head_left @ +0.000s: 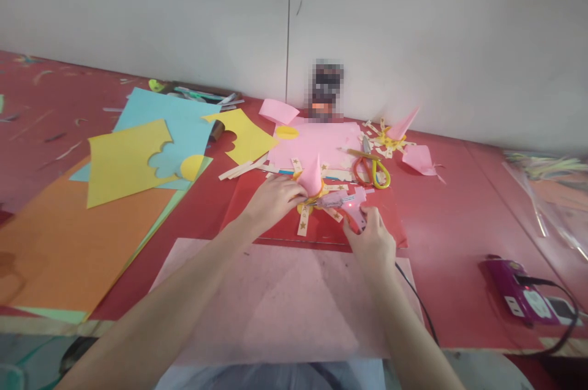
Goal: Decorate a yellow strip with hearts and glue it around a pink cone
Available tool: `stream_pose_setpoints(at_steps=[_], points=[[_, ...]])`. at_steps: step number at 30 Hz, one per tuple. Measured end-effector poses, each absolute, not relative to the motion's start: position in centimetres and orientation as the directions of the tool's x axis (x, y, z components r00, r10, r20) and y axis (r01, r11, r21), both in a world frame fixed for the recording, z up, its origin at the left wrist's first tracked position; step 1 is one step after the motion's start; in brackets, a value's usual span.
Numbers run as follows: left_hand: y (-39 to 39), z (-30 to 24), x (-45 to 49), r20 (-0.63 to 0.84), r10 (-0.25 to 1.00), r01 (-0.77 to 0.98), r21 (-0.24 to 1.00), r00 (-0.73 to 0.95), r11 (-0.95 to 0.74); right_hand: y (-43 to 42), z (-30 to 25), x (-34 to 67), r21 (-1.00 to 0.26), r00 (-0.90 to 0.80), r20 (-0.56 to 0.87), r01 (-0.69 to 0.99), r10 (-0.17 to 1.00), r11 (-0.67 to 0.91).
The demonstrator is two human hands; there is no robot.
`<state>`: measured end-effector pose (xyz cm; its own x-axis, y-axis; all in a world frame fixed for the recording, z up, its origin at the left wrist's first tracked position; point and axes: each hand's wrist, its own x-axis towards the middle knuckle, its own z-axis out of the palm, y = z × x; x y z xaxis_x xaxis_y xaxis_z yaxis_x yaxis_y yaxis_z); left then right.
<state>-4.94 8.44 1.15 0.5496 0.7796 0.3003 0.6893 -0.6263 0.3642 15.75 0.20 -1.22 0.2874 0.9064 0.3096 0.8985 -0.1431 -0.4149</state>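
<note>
In my right hand [373, 242] is a pink hot glue gun [354, 207], a small red light showing on its body. Its nozzle points left and meets the yellow base of a paper craft. That craft carries a pink paper cone [311, 179] standing upright, with pale strips [302, 221] printed with stars spread around it. The closed fingers of my left hand [272, 201] grip the craft at the cone's foot. Under it lies a red board [275, 228]. Behind are red- and yellow-handled scissors [380, 174].
Pink paper [316, 142] and a second cone craft [402, 127] lie toward the wall. Yellow [124, 163], blue [174, 111] and orange sheets [59, 237] cover the left. On the right sits a purple power strip [519, 292]; the gun's cord [420, 301] trails over the front edge.
</note>
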Motion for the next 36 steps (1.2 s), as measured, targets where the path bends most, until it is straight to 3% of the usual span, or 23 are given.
stream_pose_setpoints(at_steps=[10,36], points=[[8.48,1.05,-4.99,0.308,0.772,0.688,0.351,0.556,-0.635,0.26,-0.91,15.61,-0.46,0.287,0.266,0.877,0.92,-0.14],[8.42,1.46,-4.96,0.274,0.777,0.688,0.362,0.567,-0.629,0.4,-0.82,16.37,-0.395,0.331,0.262,0.894,0.906,-0.213]])
